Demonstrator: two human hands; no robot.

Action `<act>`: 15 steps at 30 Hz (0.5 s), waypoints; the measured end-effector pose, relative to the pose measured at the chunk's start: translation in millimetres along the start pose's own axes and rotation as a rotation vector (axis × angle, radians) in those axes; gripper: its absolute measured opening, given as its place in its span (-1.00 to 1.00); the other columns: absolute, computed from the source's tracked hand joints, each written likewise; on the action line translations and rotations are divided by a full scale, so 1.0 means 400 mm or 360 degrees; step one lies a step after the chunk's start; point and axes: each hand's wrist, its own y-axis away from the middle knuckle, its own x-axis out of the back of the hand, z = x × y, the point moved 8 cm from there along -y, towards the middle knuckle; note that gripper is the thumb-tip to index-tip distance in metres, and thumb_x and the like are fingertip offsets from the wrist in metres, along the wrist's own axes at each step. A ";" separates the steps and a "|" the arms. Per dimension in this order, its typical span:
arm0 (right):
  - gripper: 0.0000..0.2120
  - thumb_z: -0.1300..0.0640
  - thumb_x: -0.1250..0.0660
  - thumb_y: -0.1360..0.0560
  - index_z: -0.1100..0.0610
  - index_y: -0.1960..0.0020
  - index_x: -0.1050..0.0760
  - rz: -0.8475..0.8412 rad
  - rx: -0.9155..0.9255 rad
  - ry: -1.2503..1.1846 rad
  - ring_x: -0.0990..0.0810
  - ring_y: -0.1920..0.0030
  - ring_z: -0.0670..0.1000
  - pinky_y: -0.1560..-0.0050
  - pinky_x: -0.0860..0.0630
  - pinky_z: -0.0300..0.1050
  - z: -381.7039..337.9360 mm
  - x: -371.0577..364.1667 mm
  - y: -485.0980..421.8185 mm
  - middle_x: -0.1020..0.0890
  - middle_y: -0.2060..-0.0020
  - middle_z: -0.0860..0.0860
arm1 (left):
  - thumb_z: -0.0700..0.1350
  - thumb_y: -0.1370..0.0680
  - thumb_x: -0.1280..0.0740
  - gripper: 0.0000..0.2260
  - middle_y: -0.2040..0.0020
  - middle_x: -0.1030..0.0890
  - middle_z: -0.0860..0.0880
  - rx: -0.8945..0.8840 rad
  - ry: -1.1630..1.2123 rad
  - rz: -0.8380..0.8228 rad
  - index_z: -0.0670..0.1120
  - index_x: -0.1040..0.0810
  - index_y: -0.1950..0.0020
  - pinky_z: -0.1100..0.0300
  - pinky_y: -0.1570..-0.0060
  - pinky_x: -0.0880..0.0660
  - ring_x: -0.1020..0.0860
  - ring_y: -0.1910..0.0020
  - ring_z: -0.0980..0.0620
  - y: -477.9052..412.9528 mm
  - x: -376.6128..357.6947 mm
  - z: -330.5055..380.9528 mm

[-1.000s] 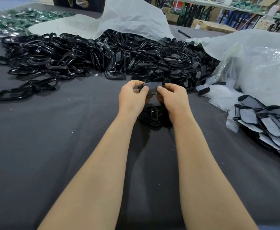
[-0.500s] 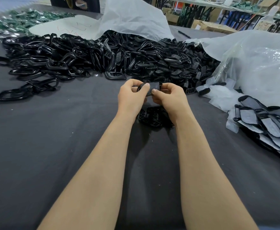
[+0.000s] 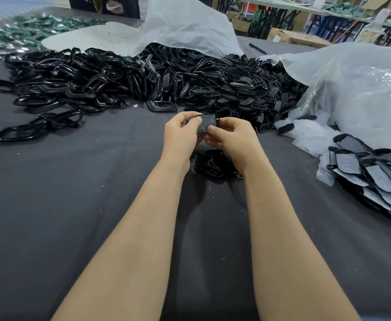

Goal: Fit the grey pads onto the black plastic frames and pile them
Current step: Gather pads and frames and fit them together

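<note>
The left hand (image 3: 180, 135) and right hand (image 3: 233, 137) both pinch one black frame (image 3: 207, 125) above the table (image 3: 74, 205). A heap of frames (image 3: 166, 77), too many to count, spills from one plastic bag (image 3: 185, 24); a second bag (image 3: 363, 89) lies beside the padded pile (image 3: 375, 172).

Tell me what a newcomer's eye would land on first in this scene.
First, the heap of glossy black plastic frames across the far side of the dark cloth-covered table. Next, at centre, the left hand and right hand pinching one small dark piece between them. Then the overlapping row of black frames fitted with grey pads at the right edge, beside a translucent plastic bag.
</note>
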 end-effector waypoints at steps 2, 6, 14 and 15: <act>-0.88 0.35 -0.30 -0.54 0.17 0.11 -0.53 0.0052 -0.0004 0.0014 -0.61 0.33 -0.13 0.25 -0.57 -0.30 0.002 0.004 -0.001 -0.63 0.26 0.05 | -0.28 -0.60 -0.24 -0.84 0.09 -0.61 -0.10 0.0017 -0.0006 -0.0034 -0.08 -0.56 0.08 0.24 0.17 -0.59 -0.59 0.12 0.01 0.001 -0.007 -0.002; -0.85 0.34 -0.30 -0.54 0.15 0.14 -0.53 0.0212 -0.0058 -0.0043 -0.59 0.40 -0.16 0.29 -0.56 -0.33 0.011 0.032 -0.006 -0.62 0.32 0.03 | -0.26 -0.58 -0.30 -0.89 0.14 -0.63 -0.03 -0.0031 -0.0096 -0.0078 -0.06 -0.54 0.00 0.29 0.17 -0.58 -0.63 0.15 0.07 0.004 -0.008 0.001; -0.88 0.32 -0.31 -0.53 0.15 0.14 -0.54 0.0234 -0.0089 -0.0085 -0.61 0.37 -0.13 0.29 -0.55 -0.32 0.016 0.039 -0.010 -0.63 0.31 0.04 | -0.29 -0.56 -0.31 -0.89 0.25 -0.64 -0.01 -0.0146 -0.0438 -0.0041 -0.11 -0.54 -0.02 0.27 0.23 -0.57 -0.61 0.31 0.16 0.005 -0.003 0.009; -0.87 0.32 -0.32 -0.53 0.14 0.14 -0.54 0.0225 -0.0078 -0.0079 -0.62 0.35 -0.12 0.29 -0.55 -0.32 0.014 0.038 -0.010 -0.64 0.30 0.04 | -0.28 -0.56 -0.31 -0.88 0.26 -0.63 0.00 -0.0133 -0.0419 -0.0023 -0.07 -0.54 0.02 0.28 0.25 -0.56 -0.60 0.33 0.17 0.005 0.000 0.008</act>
